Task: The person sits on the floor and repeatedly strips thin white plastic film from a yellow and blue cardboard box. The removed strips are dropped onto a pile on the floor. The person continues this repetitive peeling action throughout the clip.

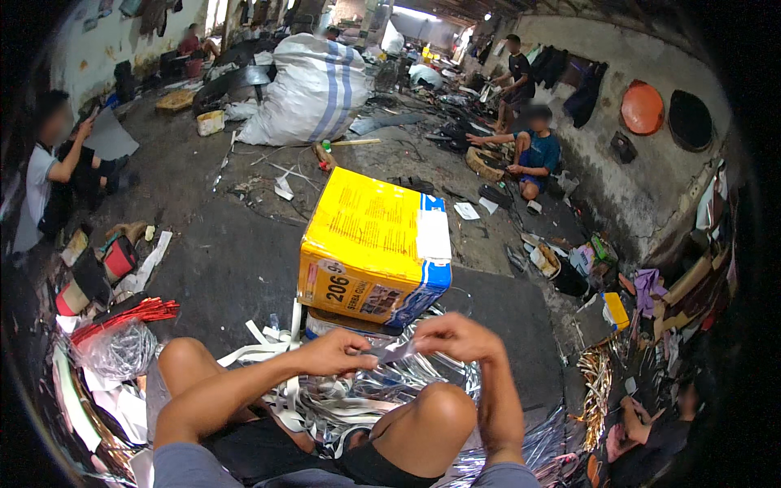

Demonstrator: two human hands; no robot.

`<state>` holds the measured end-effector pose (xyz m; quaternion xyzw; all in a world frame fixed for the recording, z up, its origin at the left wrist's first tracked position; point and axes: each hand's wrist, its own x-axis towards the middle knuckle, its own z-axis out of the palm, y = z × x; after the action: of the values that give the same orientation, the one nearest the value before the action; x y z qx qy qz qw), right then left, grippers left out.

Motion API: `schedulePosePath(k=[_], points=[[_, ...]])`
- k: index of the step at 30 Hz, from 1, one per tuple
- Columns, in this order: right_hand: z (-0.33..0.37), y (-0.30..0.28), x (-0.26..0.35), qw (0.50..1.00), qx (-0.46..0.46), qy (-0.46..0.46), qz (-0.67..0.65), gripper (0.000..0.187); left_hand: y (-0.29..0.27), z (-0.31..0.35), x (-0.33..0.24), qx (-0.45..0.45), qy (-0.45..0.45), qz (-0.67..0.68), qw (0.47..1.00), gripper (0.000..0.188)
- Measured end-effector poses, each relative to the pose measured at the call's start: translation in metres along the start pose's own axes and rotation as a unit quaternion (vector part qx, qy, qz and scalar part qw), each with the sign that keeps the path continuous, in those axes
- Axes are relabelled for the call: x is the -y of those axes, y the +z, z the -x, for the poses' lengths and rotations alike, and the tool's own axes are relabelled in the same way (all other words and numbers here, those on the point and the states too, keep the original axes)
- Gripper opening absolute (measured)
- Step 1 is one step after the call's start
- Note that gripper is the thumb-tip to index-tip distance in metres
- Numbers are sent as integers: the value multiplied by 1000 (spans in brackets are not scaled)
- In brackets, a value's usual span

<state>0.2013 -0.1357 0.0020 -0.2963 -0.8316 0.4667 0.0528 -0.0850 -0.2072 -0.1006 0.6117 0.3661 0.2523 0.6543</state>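
Note:
Above my bent knees, my left hand [329, 354] pinches one end of a shiny silver-grey strip [396, 352]. At the strip's other end my right hand [457, 335] is closed, its fingertips pressed together, so the strip spans the short gap between both hands. Just beyond them a yellow and blue cardboard box [366, 220] rests on a low support that is mostly hidden. Below my hands and between my legs lies a tangled heap of silver and white strips [350, 407]. Several pale flat strips [260, 346] spread out to the left of the box.
Red strips [134, 315] and a clear plastic bundle [118, 350] lie at my left; gold strips [596, 390] lie at my right. Farther off stands a big white woven sack [301, 89]. Several people sit or stand around the littered floor, one [533, 154] by the right wall.

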Motion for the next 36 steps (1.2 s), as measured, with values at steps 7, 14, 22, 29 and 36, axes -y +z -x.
schedulePosePath(k=[7, 14, 22, 29, 36], points=[[41, -70, 20, 897, -295, -120, -307, 21, -62, 77, -65, -186, 72, -98, 975, 38], [2, -81, 10, 894, -346, -69, -276, 26, -179, 97, -108, -304, 48, -109, 945, 23], [-77, -93, 3, 909, -387, 34, 150, 30, -232, 26, -139, -466, -101, -765, 433, 20], [-92, -78, -3, 881, -443, 39, 162, 34, -87, -149, -140, -254, 307, -372, 838, 46], [-65, -75, -7, 853, -459, -17, 247, 21, -63, -162, -128, -264, 272, -298, 876, 24]])
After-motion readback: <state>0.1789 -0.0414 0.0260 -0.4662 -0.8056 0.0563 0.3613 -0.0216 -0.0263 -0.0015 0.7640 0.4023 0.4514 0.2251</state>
